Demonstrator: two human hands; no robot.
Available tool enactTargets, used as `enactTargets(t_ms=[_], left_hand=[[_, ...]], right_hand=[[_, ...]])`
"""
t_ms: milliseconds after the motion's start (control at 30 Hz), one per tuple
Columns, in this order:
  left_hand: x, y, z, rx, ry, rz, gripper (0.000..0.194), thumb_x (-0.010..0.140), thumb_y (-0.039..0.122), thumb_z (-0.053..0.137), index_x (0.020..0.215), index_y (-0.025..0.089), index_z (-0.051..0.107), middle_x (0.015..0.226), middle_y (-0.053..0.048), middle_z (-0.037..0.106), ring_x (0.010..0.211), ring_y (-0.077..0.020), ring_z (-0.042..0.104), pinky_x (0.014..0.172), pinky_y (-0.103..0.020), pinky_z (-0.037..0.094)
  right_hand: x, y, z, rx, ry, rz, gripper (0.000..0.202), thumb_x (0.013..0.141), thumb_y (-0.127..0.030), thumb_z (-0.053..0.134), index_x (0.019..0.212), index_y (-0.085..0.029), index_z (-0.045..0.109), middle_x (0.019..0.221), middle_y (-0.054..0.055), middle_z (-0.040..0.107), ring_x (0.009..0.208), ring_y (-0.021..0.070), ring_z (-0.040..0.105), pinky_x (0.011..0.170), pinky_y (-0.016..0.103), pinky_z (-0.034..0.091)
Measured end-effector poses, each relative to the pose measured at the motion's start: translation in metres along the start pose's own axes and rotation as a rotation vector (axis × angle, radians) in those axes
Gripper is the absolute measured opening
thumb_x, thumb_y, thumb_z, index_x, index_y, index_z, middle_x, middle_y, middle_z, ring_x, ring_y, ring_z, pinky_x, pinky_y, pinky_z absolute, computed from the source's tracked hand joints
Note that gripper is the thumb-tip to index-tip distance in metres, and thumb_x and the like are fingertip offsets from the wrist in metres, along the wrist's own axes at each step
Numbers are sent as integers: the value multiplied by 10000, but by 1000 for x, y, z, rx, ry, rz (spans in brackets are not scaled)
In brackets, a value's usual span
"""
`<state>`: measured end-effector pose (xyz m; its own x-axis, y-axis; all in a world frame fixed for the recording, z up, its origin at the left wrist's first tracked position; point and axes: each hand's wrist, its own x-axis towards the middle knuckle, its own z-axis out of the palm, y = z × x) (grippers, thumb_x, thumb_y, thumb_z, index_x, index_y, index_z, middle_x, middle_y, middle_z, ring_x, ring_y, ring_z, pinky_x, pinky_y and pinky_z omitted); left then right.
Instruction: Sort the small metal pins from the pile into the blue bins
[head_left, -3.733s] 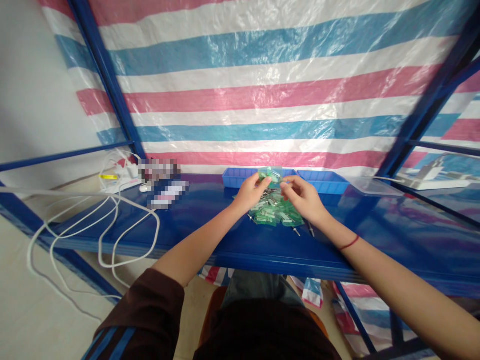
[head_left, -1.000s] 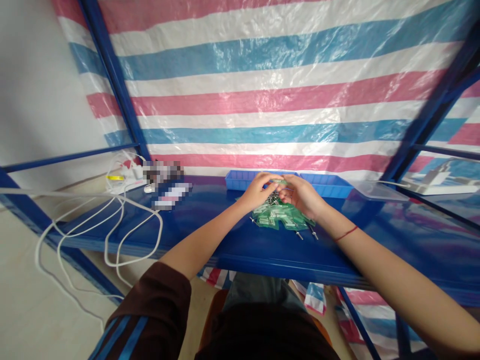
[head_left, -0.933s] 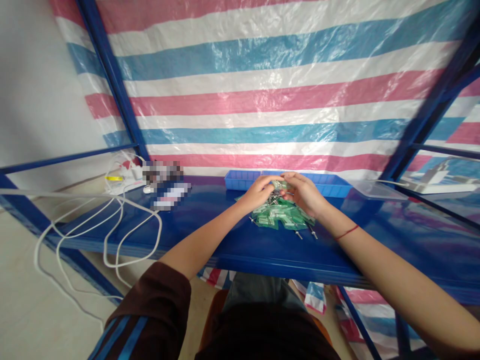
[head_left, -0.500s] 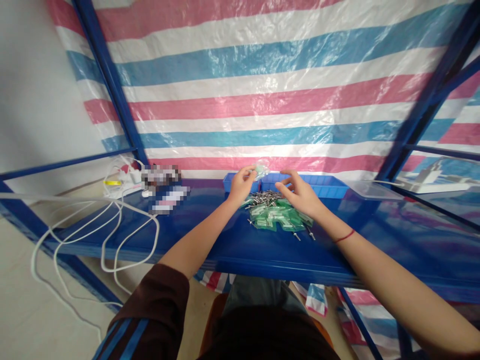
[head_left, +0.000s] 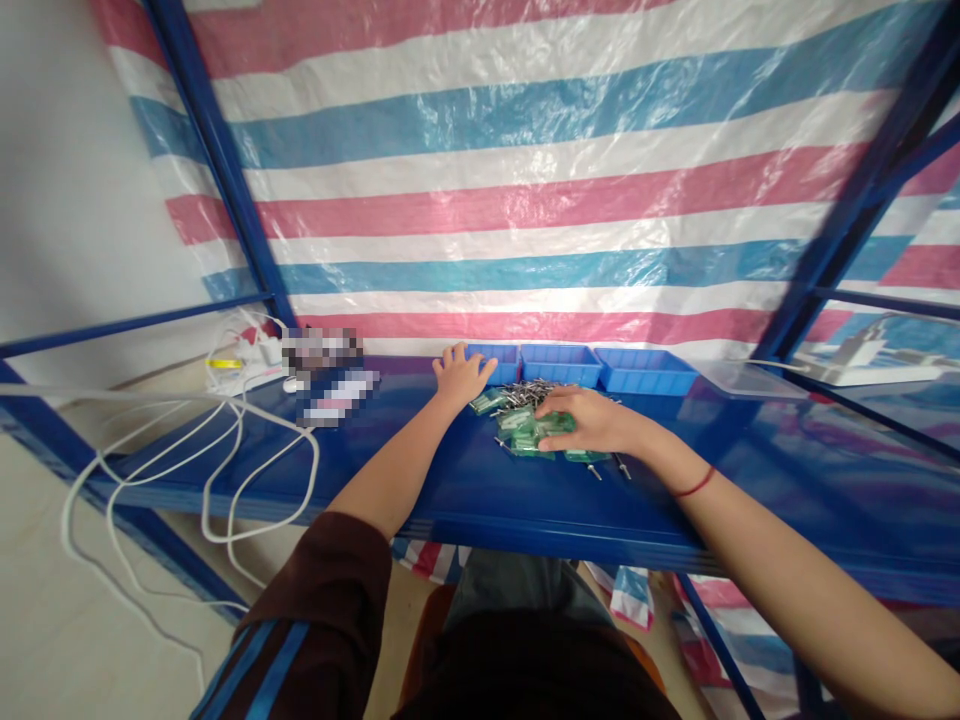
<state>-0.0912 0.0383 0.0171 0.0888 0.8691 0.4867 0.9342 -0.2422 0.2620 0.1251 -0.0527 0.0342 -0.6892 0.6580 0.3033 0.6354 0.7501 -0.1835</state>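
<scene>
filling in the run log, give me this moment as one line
left hand: open, flat beside green packets | right hand: fingers on green packets | metal pins: heaped behind | blue trays: at back

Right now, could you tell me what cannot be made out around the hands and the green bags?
Head view only:
- Green bags: partly under the right hand; print too small to read.
- Metal pins: too small to count.
- Left hand: palm down; anything beneath is hidden.
- Items beside the white cables: blurred out.

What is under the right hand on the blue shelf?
The right hand lies flat on a pile of small green packets on the blue shelf. Packets poke out around its fingers; whatever lies beneath the palm is covered.
</scene>
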Motion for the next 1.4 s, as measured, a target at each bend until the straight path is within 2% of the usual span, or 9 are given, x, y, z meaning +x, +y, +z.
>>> enactTargets(t_ms=[167,300,467,600,833,967,1100,1200,1400], left_hand=[[-9,17,-6,-103,17,102,438,862,552,369,1095,281,624,1350,-94,421,1257,-313,312,999,-512,257],[-16,32,-7,-284,26,245,385,865,513,404,992,255,660,1229,-78,530,1203,-281,388,999,-473,291],[-28,52,-3,-671,-157,473,371,869,458,438,1046,188,621,1049,-78,641,1005,-188,559,939,-344,392],[-34,62,8,-946,-282,391,416,820,445,528,1104,144,565,989,-85,655,860,-170,606,773,-288,459],[-26,57,15,-1127,-171,202,269,771,393,597,820,136,537,704,8,579,665,-99,541,638,-222,412],[-29,61,4,-1146,-220,203,278,783,416,583,821,144,541,710,10,565,668,-90,522,619,-208,391],[-33,71,-6,-1227,-357,32,451,840,568,415,937,156,569,853,-47,611,649,-94,532,533,-205,369],[-35,75,-8,-1270,-432,-27,527,822,620,399,866,131,592,811,-61,610,583,-78,499,488,-204,344],[-35,71,-9,-1386,-311,56,342,783,479,578,804,139,554,691,1,533,624,-72,516,548,-187,389]], right_hand=[[1,2,2,80,31,-9,300,732,-439,653,866,-174,696,836,82,653,781,214,599,728,341,449],[0,4,1,-24,104,60,312,860,-387,478,741,-170,667,759,88,628,711,203,582,692,330,429],[1,9,-4,-78,348,216,393,905,-401,355,701,-171,600,710,88,613,663,202,567,641,323,404],[3,7,-2,204,436,281,447,881,-528,365,740,-175,599,618,35,600,555,162,542,552,291,405],[9,2,6,761,521,371,439,672,-528,673,932,-187,580,688,28,637,584,160,586,525,293,485],[9,8,7,628,569,337,315,679,-470,677,765,-176,599,705,39,641,616,163,581,577,307,474],[3,9,0,207,762,269,118,764,-297,585,773,-185,620,747,51,641,696,190,577,657,342,462],[-1,4,-6,-60,786,122,143,756,-181,530,830,-198,651,850,73,636,840,231,567,778,395,447],[2,-2,-6,2,791,71,286,750,-174,517,1002,-226,640,1007,84,577,889,224,548,735,382,465]])
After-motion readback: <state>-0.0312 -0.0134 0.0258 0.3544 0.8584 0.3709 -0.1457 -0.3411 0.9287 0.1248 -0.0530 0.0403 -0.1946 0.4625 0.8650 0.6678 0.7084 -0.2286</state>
